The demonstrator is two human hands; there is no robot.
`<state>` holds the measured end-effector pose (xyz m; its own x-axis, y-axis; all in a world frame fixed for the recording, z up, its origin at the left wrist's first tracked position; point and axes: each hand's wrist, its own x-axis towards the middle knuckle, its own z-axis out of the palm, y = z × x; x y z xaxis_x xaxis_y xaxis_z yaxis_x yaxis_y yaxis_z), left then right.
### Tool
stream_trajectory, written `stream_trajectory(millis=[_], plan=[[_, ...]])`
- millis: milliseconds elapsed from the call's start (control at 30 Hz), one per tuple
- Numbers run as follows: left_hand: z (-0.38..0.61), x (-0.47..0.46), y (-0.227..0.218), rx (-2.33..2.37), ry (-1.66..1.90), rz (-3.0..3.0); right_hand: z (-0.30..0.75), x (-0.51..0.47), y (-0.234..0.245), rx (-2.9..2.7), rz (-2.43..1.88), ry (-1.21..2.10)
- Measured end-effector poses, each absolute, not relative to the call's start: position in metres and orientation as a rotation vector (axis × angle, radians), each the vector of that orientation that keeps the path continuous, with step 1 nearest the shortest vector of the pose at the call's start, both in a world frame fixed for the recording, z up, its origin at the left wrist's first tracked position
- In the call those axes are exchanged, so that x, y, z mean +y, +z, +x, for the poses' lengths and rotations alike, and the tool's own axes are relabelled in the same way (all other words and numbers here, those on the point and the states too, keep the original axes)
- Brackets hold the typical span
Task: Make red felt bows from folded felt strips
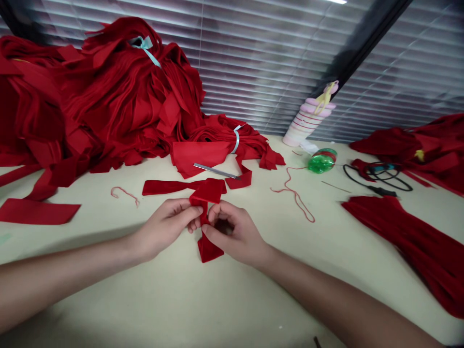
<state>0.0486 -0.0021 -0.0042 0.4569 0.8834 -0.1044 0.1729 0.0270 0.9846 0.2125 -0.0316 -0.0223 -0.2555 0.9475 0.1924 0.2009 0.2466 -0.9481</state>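
Observation:
My left hand [168, 226] and my right hand [235, 237] meet at the middle of the table, both pinched on one folded red velvet strip [207, 193]. Its upper fold rises above my fingers and its lower tail [208, 250] hangs down to the table between my wrists. Just behind lies a flat red velvet strip [165, 186]. A slim metal blade-like tool [213, 170] rests on the red cloth beyond that.
A tall heap of red velvet pieces [108, 96] fills the back left, with a tied bundle [232, 137] beside it. More red cloth [416, 246] lies at the right. Red thread [295, 195], a green spool [322, 161], a black cable [380, 176] and a pink cone [308, 118] sit behind.

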Motion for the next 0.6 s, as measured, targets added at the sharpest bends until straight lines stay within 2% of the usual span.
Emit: stream_trajectory(millis=[600], plan=[[0.0495, -0.0029, -0.0023, 1.010, 0.717, 1.498, 0.2127, -0.0322, -0.0226, -1.647, -1.087, 1.104]])
